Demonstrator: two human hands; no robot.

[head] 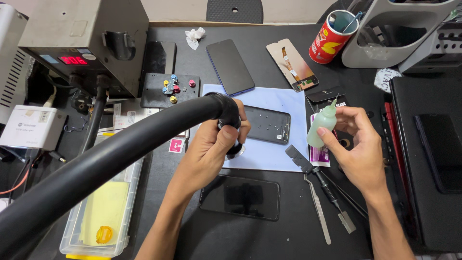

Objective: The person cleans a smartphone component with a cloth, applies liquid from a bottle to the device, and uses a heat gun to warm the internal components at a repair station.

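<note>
Over the blue mat [269, 159], left hand [211, 144] fingers grip the black hose [120, 154]; right hand [358, 149] fingers hold a green bottle [321, 126].

We see a matt black rubber hose [110, 159], a translucent plastic bottle [321, 126], glossy glass phones [239, 197], metal tweezers [319, 209].

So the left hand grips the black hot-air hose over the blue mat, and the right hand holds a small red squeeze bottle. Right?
Not quite. The head view shows the squeeze bottle in the right hand is pale green, not red. The left hand does grip the black hose over the blue mat.
</note>
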